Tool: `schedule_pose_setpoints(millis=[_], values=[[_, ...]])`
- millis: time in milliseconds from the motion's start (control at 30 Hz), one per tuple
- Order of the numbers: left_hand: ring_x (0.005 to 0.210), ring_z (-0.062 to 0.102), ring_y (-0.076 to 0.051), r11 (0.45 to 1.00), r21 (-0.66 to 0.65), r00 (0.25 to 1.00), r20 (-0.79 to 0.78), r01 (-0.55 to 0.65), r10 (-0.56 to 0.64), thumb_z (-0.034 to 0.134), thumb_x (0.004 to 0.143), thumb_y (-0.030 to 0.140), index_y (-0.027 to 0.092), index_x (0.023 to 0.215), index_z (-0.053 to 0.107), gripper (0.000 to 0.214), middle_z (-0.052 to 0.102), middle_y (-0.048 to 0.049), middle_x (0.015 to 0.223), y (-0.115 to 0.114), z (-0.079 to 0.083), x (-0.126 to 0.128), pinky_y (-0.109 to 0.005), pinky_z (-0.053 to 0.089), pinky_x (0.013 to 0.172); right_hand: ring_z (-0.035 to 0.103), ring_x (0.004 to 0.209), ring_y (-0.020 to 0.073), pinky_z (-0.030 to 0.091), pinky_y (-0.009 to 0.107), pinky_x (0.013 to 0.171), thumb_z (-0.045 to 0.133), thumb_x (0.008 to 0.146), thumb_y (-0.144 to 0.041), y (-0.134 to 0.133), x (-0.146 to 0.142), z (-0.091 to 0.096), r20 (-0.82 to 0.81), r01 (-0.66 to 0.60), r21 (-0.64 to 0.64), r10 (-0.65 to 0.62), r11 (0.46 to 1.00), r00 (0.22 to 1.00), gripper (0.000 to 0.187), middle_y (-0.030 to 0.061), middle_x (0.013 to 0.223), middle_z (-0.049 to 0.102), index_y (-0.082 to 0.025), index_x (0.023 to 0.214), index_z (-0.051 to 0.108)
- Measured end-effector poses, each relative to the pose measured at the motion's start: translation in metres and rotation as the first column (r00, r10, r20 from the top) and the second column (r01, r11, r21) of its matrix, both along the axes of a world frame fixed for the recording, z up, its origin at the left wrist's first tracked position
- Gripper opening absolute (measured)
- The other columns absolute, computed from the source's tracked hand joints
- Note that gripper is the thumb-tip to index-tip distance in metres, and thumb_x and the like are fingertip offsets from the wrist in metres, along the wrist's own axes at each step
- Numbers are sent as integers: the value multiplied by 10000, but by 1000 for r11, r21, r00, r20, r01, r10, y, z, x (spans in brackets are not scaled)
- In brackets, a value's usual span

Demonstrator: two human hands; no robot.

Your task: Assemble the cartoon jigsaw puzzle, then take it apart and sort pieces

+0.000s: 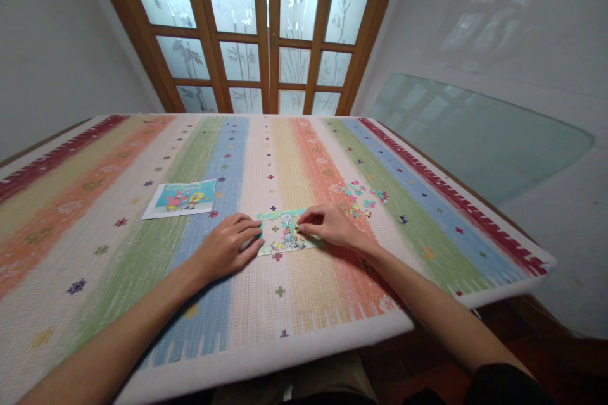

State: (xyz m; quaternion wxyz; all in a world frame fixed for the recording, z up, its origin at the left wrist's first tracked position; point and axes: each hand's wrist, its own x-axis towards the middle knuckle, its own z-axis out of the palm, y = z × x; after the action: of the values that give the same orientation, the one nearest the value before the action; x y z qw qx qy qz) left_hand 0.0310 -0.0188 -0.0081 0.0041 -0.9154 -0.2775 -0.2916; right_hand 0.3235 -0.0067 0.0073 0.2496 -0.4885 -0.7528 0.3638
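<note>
A partly assembled jigsaw puzzle with cartoon figures lies flat on the striped tablecloth. Its border is joined, and cloth shows through a gap left of the middle. My left hand rests palm down, fingers stretched out, with the fingertips at the puzzle's left edge. Over the right part of the puzzle, my right hand pinches a small puzzle piece between thumb and forefinger. That hand covers some of the puzzle's right side.
Loose puzzle pieces lie in a scattered heap beyond my right hand. A printed cartoon picture is at the left. The tablecloth covers the table. Behind stand wood-framed glass doors; a glass panel leans at the right wall.
</note>
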Motion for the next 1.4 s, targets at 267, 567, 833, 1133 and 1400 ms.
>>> schedule_pose_setpoints(millis=[267, 567, 833, 1133, 1400], values=[[977, 647, -255, 1000, 29, 1000, 6, 4, -4, 567, 994, 268, 163, 1039, 711, 184, 757, -100, 1044, 1, 0, 1, -436, 574, 839, 620, 795, 191, 475, 356, 791, 714, 850, -188, -2, -4, 3, 179, -48, 269, -1, 962, 984, 78, 42, 814, 724, -218, 786, 745], [988, 646, -257, 1000, 12, 1000, -3, 4, -4, 562, 1000, 270, 167, 1039, 705, 181, 755, -95, 1055, 0, 0, 1, -442, 574, 848, 590, 867, 206, 447, 346, 802, 694, 885, -178, -3, -5, -1, 253, -108, 327, 24, 939, 967, 71, 54, 859, 657, -211, 867, 754], [982, 649, -251, 1000, 11, 1000, -5, 0, 0, 568, 992, 272, 178, 1026, 717, 179, 758, -89, 1047, 0, 1, 0, -429, 567, 850, 600, 892, 213, 457, 348, 818, 690, 908, -192, -2, -4, 2, 319, -147, 304, 44, 941, 947, 67, 71, 881, 667, -192, 891, 754], [988, 645, -255, 1000, -4, 1000, 0, 0, 0, 559, 997, 272, 171, 1054, 717, 196, 756, -97, 1044, 0, 0, 0, -441, 568, 850, 605, 861, 209, 470, 350, 796, 607, 957, -231, 1, 4, 4, 237, -155, 341, 75, 927, 969, 161, 78, 909, 677, -210, 912, 760], [981, 647, -256, 1000, 10, 1000, -7, 3, -3, 557, 997, 268, 175, 1043, 711, 186, 755, -95, 1043, 0, 0, 0, -441, 574, 846, 602, 744, 190, 464, 337, 743, 586, 909, -315, 26, 70, 29, 97, 154, 497, -231, 854, 968, 212, 65, 868, 738, -204, 921, 767]])
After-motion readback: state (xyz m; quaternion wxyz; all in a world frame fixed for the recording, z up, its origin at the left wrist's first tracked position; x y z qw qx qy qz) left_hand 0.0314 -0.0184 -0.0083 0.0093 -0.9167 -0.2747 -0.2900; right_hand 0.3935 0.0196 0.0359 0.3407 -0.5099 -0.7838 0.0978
